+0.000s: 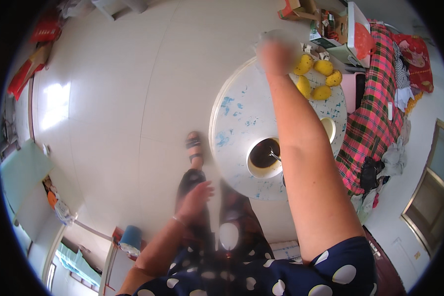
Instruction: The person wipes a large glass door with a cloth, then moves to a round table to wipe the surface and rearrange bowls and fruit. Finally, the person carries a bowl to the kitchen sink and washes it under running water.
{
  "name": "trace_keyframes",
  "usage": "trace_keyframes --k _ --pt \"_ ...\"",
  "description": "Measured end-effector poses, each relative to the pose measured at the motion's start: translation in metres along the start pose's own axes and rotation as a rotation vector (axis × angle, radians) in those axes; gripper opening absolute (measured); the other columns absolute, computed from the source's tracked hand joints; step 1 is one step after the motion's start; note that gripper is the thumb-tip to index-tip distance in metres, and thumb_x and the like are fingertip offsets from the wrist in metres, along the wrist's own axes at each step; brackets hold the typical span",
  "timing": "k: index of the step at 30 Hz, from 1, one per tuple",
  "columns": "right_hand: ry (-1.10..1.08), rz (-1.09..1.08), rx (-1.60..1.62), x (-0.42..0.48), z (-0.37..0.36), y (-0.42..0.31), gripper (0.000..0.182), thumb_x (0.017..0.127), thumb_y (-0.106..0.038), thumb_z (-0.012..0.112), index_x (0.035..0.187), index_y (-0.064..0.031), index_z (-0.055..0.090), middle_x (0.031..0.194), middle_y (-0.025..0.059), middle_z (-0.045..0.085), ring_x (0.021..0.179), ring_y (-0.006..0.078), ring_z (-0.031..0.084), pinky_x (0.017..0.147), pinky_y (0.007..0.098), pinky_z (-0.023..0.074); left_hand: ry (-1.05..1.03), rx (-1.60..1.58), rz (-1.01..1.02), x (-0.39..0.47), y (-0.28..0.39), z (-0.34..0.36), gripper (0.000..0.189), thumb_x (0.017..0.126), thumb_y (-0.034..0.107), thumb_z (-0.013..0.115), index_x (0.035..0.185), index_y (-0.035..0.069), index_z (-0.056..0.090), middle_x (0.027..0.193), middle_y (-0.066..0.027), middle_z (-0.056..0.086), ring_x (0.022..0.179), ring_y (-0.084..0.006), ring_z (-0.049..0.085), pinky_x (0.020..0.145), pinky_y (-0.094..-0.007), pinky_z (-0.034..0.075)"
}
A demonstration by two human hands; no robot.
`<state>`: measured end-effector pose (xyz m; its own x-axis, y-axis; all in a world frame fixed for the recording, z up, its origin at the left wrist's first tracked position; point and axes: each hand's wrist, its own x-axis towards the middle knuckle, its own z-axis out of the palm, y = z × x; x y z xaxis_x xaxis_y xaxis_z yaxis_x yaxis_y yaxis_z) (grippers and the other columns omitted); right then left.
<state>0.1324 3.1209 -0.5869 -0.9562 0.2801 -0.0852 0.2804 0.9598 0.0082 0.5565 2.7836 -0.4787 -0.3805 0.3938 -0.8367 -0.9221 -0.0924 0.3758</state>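
My right arm stretches across the round white table with worn blue patches. Blurred at the table's far edge, my right hand covers part of a greyish, translucent thing; whether the fingers grip it is unclear. Several yellow, dark-speckled fruits, perhaps mangoes, lie just right of that hand. Closer to me stands a white bowl of dark liquid, with a metal spoon in it. My left hand hangs over my leg, blurred, its fingers somewhat apart and holding nothing.
A pale yellow container is partly behind my right forearm. Right of the table runs a surface under a plaid cloth, with a white bin and cardboard boxes beyond. A blue bucket stands at lower left.
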Motion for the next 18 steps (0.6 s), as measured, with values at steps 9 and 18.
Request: trace_keyframes --k 9,18 --pt "0.262 -0.041 0.337 -0.093 0.016 -0.029 0.030 0.070 -0.027 0.079 0.093 -0.0154 0.063 0.107 0.0094 0.056 0.105 0.0360 0.054 0.083 0.0509 0.0470 -0.024 0.156 0.024 -0.021 0.016 0.032 0.039 0.103 0.009 0.048 0.142 0.004 0.048 0.122 -0.0104 0.065 0.105 -0.0162 0.064 0.089 -0.0283 0.052" --pt "0.040 -0.110 0.842 -0.142 -0.027 -0.033 0.025 0.075 -0.018 0.076 0.096 -0.0116 0.065 0.106 0.0126 0.059 0.097 0.0381 0.054 0.078 0.0475 0.0494 0.027 0.509 0.067 -0.007 0.054 0.025 0.038 0.104 0.011 0.048 0.141 0.004 0.048 0.120 -0.0104 0.065 0.102 -0.0156 0.064 0.086 -0.0286 0.053"
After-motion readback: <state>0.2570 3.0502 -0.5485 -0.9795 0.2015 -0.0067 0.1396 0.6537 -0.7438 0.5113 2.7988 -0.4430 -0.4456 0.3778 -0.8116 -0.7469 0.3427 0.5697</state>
